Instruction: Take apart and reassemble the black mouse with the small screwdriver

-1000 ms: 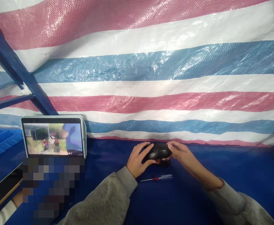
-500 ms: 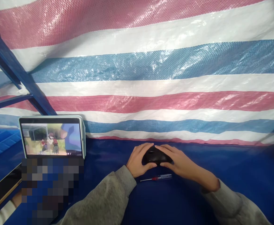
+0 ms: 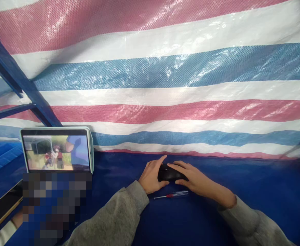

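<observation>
Black mouse [image 3: 172,174] lowered, left fingers [image 3: 162,160] loosened, right fingers [image 3: 178,168] shifted atop

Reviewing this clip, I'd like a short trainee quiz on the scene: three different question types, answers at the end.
1. True or false: the black rounded object is between the left hand and the right hand.
2. Fill in the blank: the screwdriver lies on a ____ surface.
3. Multiple choice: where is the tablet?
A) To the right of both hands
B) To the left of both hands
C) Between the hands

Key: 1 true; 2 blue; 3 B
</observation>
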Demonstrator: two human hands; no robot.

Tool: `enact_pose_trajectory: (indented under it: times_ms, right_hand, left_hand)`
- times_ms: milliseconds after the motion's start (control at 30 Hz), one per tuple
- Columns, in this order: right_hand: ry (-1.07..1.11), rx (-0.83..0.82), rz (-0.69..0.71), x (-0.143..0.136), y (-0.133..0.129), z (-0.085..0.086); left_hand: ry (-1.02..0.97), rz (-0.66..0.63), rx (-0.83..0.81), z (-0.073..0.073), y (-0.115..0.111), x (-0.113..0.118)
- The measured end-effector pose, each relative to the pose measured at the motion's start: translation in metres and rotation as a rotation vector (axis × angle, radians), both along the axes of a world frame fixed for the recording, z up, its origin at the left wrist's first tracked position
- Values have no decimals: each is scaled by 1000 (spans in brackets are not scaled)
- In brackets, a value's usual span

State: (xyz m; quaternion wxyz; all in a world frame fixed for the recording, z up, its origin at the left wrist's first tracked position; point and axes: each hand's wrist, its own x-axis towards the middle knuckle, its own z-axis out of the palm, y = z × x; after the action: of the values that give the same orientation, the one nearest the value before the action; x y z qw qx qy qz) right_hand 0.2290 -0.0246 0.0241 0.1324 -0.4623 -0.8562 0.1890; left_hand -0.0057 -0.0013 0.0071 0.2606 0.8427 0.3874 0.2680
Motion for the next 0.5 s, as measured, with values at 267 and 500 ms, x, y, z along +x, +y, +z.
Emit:
enact_pose_trajectory:
  times_ms: [267, 500]
  right_hand:
    - [-8, -38, -7, -2, 2, -3]
    - [1, -59, -30, -5, 1, -3]
  left_hand:
    - [-2, 5, -23, -1, 0, 0]
    - [11, 7, 20, 1, 0, 0]
